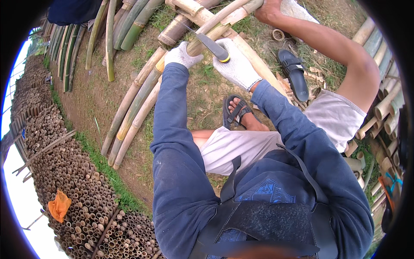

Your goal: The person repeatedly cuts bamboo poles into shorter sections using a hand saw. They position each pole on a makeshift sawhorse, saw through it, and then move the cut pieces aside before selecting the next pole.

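Note:
My left hand [183, 56], in a white knitted glove, is closed round the near end of a bamboo pole [210, 38]. The pole slants away to the upper right. In my right hand [236, 64], also gloved, is a hand saw [211, 45] with a black and yellow handle end. Its tapering grey blade points to the upper left and passes over the pole; I cannot make out teeth or whether it touches. My bare right foot [268, 12] is by the pole's far part. Other bamboo poles [254, 56] lie beneath it.
Three long bamboo poles [133, 110] lie left of my arm. Green poles [137, 34] lean farther off. Cut bamboo is stacked at the left [82, 181] and right [390, 103]. An empty sandal [295, 74] and a bamboo ring [278, 34] lie near my right leg.

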Available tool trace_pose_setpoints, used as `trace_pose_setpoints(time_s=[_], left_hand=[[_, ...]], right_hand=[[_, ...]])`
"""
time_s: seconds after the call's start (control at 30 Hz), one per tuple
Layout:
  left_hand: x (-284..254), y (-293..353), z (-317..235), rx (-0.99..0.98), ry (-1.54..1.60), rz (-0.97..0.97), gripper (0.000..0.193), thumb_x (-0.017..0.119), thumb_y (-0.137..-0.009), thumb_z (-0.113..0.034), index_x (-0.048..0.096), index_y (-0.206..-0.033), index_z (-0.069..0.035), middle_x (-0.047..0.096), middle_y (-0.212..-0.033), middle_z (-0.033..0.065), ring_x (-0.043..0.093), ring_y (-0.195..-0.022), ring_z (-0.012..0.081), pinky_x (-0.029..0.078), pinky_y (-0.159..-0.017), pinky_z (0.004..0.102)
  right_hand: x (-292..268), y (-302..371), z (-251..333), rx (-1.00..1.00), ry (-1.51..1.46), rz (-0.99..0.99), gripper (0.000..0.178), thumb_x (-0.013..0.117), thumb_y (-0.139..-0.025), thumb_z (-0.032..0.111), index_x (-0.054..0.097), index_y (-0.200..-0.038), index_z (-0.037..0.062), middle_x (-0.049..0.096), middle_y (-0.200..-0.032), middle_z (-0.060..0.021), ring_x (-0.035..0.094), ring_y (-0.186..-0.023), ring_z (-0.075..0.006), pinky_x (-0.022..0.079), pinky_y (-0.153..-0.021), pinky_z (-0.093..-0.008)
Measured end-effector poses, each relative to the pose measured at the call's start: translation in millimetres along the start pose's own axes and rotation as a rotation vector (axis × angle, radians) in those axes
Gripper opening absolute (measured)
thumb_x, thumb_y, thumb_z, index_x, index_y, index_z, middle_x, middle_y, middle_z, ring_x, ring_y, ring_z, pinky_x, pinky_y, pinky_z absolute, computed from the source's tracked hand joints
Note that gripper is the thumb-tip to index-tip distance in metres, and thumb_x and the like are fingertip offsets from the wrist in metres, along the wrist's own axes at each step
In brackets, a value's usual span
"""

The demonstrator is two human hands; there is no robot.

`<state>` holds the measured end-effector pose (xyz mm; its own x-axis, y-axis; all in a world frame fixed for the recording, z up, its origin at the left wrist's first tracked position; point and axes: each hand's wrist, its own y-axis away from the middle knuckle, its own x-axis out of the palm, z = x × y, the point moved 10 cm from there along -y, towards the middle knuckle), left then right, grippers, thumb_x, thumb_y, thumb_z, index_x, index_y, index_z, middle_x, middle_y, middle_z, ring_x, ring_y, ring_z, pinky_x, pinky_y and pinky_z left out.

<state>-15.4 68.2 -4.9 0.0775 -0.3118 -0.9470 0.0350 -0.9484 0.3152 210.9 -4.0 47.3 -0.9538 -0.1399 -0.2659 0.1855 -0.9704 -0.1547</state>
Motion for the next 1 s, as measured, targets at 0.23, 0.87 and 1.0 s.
trace_pose_setpoints(time_s=[0.23,0.87,1.0], left_hand=[[13,-18,10,0.018,-0.002,0.054,0.097,0.082,-0.077,-0.076,0.065,-0.149,-0.013,0.077,-0.134,0.0209,0.075,-0.124,0.0372,0.057,-0.11,0.0462],[4,-8,9,-0.019,-0.046,-0.041,0.089,0.084,-0.079,-0.073,0.067,-0.142,-0.013,0.079,-0.129,0.0206,0.076,-0.121,0.0376,0.058,-0.106,0.047],[5,-2,7,-0.032,-0.021,-0.09,0.088,0.085,-0.078,-0.073,0.069,-0.14,-0.012,0.081,-0.125,0.0201,0.077,-0.118,0.0376,0.061,-0.102,0.0473]], right_hand=[[-118,201,58,0.094,0.208,0.137,0.047,0.074,-0.094,-0.002,0.059,-0.139,0.0007,0.065,-0.127,-0.0196,0.07,-0.12,-0.0338,0.054,-0.106,-0.0406],[-116,184,59,0.033,0.166,0.105,0.049,0.077,-0.093,0.0,0.061,-0.139,0.0015,0.068,-0.129,-0.0162,0.07,-0.122,-0.0301,0.054,-0.108,-0.0386],[-50,67,36,0.148,-0.029,0.073,0.047,0.078,-0.097,0.012,0.06,-0.14,0.0107,0.073,-0.115,-0.0179,0.076,-0.109,-0.0345,0.06,-0.096,-0.0447]])
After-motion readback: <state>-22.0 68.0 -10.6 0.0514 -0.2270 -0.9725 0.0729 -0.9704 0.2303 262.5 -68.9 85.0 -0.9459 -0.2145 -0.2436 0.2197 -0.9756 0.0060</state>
